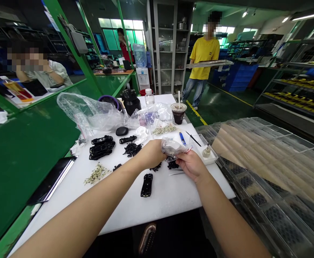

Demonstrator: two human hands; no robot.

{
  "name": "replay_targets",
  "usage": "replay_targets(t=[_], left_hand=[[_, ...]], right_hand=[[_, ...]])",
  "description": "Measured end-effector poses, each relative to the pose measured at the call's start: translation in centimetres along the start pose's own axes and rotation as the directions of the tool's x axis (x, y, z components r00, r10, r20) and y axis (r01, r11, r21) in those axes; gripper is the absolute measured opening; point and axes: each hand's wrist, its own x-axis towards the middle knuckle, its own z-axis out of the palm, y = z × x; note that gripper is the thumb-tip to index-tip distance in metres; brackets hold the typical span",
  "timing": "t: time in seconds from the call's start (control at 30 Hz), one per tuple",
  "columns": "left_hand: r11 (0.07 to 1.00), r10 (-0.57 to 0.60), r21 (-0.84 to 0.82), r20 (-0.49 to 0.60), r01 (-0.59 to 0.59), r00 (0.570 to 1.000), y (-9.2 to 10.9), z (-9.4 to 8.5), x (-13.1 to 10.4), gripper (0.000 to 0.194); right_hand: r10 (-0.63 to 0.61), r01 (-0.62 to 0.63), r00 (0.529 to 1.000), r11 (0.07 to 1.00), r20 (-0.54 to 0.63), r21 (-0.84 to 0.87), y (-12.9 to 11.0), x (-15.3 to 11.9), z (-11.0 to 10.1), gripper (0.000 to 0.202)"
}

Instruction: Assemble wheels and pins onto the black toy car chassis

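Observation:
My left hand [154,153] and my right hand [191,164] hold a small clear plastic bag [173,147] between them above the white table [173,200]. Both hands have their fingers closed on its edges. Below the bag lie piles of small black parts [173,165], partly hidden by my hands. A black car-shaped part [146,185] sits alone nearer the front edge. Several similar black parts [101,147] are grouped at the left, near a pile of pale small pieces [97,174]. Another black heap [132,149] lies behind my left forearm.
Behind are a drink cup [178,114], a clear bottle [149,97] and large plastic bags [92,114]. A blue cutter [182,138] and a tray with a small jar [206,152] lie right. Clear compartment trays [266,168] flank the table. A person in yellow [204,53] stands behind.

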Motion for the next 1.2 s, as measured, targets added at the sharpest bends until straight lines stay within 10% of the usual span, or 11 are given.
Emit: replay_targets(t=[1.2], left_hand=[[0.987, -0.075, -0.15, -0.107, 0.059, 0.991, 0.0, 0.7, 0.0, 0.021]], right_hand=[[-0.059, 0.059, 0.997, 0.998, -0.055, -0.01, -0.2, 0.0, 0.4, 0.009]])
